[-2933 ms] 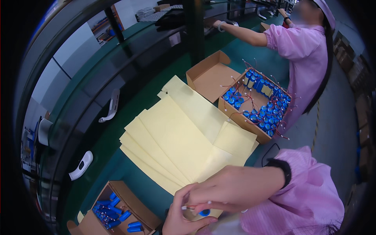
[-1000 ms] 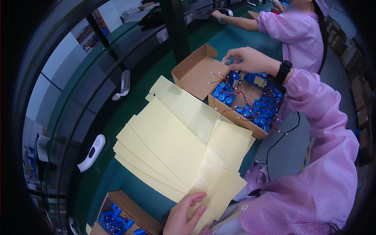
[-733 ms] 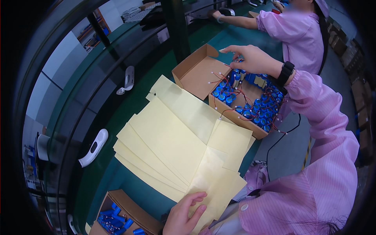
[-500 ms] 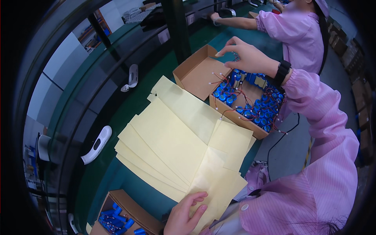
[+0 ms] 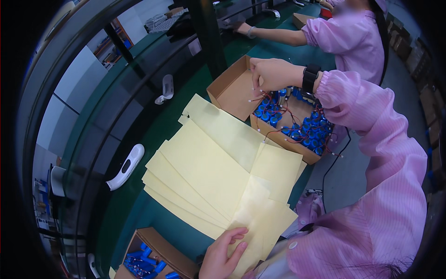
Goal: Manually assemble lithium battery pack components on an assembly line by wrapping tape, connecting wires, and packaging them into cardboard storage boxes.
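Currently the blue batteries (image 5: 311, 129) sit in the cardboard box (image 5: 280, 142) on the far right part of the surface (image 5: 162, 215). Most stand on end, long axis roughly vertical, round ends up; red wires (image 5: 285, 110) loop out in all directions, some over the rim. Box lid (image 5: 234, 92) is folded back, up and left.

Right hand (image 5: 275, 74) is above the box's upper left corner, fingertips pointing down at the wire ends. Grip: thumb and fingers bunched close. Can't tell if a wire is pinched; fingers hide it. Hand and wrist also block some batteries behind.

Left hand (image 5: 220, 258) is at the yellow sheets (image 5: 202, 167), thumb and fingers apart, gap upward; nothing visible in that grip. Heel of the hand cut off by the lower edge.

Smaller box (image 5: 175, 256), lower left, also cut off; blue cylinders (image 5: 145, 264) inside lie at mixed angles, lower ones hard to make out.

Materials: sheets thin, smooth, matte, fanned in layers; boxes plain brown card; cylinders glossy; white part (image 5: 126, 166) on the left curved, smooth, with a dark oval slot.
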